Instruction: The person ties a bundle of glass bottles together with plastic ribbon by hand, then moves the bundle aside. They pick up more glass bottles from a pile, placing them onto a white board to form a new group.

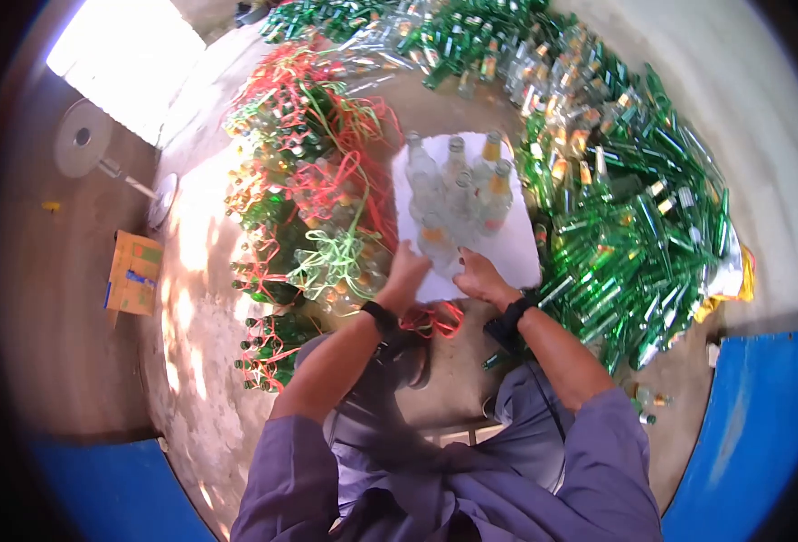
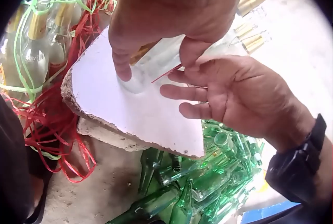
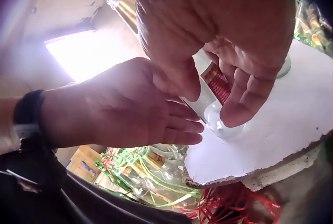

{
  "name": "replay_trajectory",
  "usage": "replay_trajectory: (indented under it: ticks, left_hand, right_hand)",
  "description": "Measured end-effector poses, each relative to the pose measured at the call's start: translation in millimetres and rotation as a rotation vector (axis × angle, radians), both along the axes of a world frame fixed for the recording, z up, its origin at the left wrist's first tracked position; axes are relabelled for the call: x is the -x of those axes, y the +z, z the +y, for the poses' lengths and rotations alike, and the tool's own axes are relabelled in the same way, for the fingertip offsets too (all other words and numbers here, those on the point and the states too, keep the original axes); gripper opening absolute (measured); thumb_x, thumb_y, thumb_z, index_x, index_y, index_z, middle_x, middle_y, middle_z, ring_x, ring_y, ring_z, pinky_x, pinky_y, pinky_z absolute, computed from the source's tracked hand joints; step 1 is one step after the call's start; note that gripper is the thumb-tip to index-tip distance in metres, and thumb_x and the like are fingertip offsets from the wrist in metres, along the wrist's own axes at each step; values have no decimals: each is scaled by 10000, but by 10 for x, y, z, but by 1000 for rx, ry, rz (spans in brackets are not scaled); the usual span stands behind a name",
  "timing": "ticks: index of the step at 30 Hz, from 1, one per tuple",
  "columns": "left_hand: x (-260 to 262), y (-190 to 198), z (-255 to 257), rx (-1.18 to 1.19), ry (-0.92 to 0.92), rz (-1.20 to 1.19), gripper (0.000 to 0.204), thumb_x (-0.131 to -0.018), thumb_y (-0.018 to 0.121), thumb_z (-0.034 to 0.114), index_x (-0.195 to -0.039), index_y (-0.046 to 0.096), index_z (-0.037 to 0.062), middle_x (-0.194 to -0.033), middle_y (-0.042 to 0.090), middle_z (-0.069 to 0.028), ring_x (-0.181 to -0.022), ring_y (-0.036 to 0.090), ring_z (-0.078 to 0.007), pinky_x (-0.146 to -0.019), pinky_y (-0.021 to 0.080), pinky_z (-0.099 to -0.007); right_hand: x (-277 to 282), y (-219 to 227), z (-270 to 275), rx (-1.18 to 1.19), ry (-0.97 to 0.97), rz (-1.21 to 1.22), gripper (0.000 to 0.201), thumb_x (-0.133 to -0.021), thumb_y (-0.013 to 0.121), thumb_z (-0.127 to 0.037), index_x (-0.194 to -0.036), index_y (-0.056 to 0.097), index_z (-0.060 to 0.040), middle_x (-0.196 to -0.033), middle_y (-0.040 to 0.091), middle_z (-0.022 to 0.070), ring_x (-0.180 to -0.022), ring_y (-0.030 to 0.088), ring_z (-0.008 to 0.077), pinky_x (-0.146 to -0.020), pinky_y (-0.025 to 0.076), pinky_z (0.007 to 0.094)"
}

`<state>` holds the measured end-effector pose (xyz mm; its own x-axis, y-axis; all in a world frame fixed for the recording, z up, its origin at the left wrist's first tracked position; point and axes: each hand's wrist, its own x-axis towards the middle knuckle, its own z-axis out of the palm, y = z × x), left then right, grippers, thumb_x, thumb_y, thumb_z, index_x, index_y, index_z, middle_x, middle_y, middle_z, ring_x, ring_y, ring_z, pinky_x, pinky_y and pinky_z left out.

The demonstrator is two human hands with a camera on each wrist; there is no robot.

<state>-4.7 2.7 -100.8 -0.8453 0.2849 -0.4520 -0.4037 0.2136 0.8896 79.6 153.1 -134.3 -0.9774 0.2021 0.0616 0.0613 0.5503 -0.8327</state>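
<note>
On a white board (image 1: 516, 257) in front of me stand several clear glass bottles (image 1: 494, 203), upright in a tight group. The nearest clear bottle (image 1: 432, 237) is between my hands, its base close to the board. My left hand (image 1: 406, 274) grips it low down, thumb on one side and a finger on the other in the left wrist view. From the opposite side, my right hand (image 1: 483, 275) holds the same bottle with thumb and curled fingers. A red label (image 3: 218, 83) shows between the right fingers; the hands hide much of the bottle.
Bottles tied with red and green plastic strips (image 1: 331, 253) crowd the left side. A large heap of green bottles (image 1: 607, 262) lies to the right and curves round the back. A cardboard box (image 1: 134, 271) and a pedestal fan (image 1: 83, 137) stand far left.
</note>
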Motion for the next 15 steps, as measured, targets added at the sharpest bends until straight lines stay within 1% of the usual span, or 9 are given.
replay_trajectory:
  ticks: [1,3,6,8,9,10,11,12,15]
  left_hand:
    - [72,60,-15,-42,-37,17,491,-802,582,49,-1288,515,59,-961,619,-50,-794,579,-135,-640,489,-335]
    - [346,-2,-145,-101,-57,67,507,-814,562,35,-1314,484,57,-1004,595,-64,-808,577,-153,-658,491,-347]
    - [625,-12,-506,-229,-133,373,535,-834,583,51,-1351,448,39,-1154,568,-96,-895,573,-183,-747,487,-352]
    - [326,801,-382,-258,191,79,541,-848,601,59,-1360,438,1,-1239,564,-123,-1007,581,-200,-821,493,-382]
    - [275,965,-381,-244,204,88,553,-851,606,54,-1370,427,-14,-1264,562,-139,-1042,590,-214,-852,489,-392]
    - [289,1061,-414,-233,218,103,566,-855,611,50,-1380,415,-28,-1290,560,-154,-1077,598,-228,-884,484,-402]
    - [328,1098,-475,-294,160,99,564,-869,614,50,-1391,413,-20,-1273,586,-159,-1116,606,-239,-922,474,-407]
    - [304,1178,-470,-329,210,150,488,-904,590,61,-1349,430,-63,-1197,623,-142,-1022,618,-205,-858,498,-352]
    - [374,1294,-533,-361,233,175,419,-954,554,89,-1339,453,-42,-1248,621,-139,-1081,627,-211,-920,490,-363]
  right_hand:
    - [12,-36,128,5,-22,-14,442,-792,607,-174,-1168,588,58,-935,689,268,-824,676,433,-779,531,482]
    - [-26,-178,339,-44,153,-63,369,-792,573,-165,-1073,658,60,-859,696,260,-796,679,428,-739,541,461]
    - [-162,130,673,-71,-9,-221,295,-806,569,-155,-949,694,71,-714,682,216,-649,692,312,-612,538,396]
    - [-308,228,1002,57,-96,-376,277,-814,581,-142,-936,693,81,-672,674,170,-534,668,221,-523,519,351]
    - [-377,173,1159,88,-158,-354,267,-827,586,-133,-941,695,83,-647,669,144,-511,660,207,-481,507,331]
    - [-412,-11,1331,63,-239,-304,232,-752,608,-180,-711,698,29,-610,661,166,-550,678,290,-613,557,380]
    - [-492,-31,1464,69,-301,-316,220,-753,612,-161,-687,681,36,-603,658,168,-536,675,282,-595,553,367]
    - [-593,-94,1588,78,-363,-329,212,-755,616,-141,-662,664,44,-597,655,171,-522,672,275,-576,550,354]
    - [-899,-937,1928,203,-417,-455,184,-756,624,-99,-653,641,53,-629,670,186,-533,684,253,-545,548,308]
